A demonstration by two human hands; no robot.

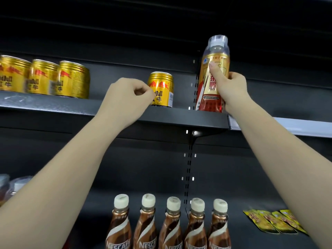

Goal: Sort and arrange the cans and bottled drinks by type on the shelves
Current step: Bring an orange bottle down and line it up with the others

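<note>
My right hand [231,90] grips a tall gold-and-red bottle [211,76] with a clear cap, thumb across its label. The bottle stands upright at the right end of the upper shelf [179,117]. A single gold Red Bull can [162,88] stands on that shelf to the bottle's left. My left hand [129,97] is beside this can with its fingers curled, its fingertips at the can's left edge and nothing visibly in its grasp. Three more gold Red Bull cans [45,78] stand in a row at the shelf's far left.
On the lower shelf stands a row of several brown Nescafé bottles [170,225] with cream caps. Yellow sachets [273,221] lie to their right. Blurred packaged items [9,187] sit at the far left. A slotted upright [188,168] divides the shelf bays.
</note>
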